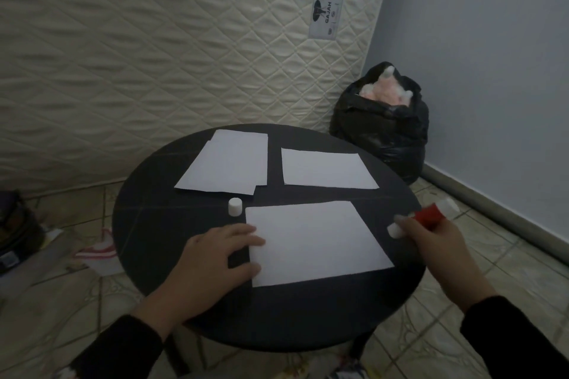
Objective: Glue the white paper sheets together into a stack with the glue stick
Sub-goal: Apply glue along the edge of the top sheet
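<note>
Left hand (pixel 215 258) lies flat, fingers spread, fingertips pressing the left edge of the near sheet (pixel 317 243) on the round black table (pixel 172 224). White cap (pixel 235 207) stands just beside that sheet's far-left corner. Far left, overlapped sheets (pixel 228 164); far right, a single sheet (pixel 326 168). Right hand (pixel 428 240), fingers closed around the uncapped red glue stick (pixel 426 216), hovers at the table's right edge.

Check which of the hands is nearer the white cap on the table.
Left. The left hand rests on the near sheet's left edge, just below the white cap; the right hand holds the glue stick across the sheet.
</note>
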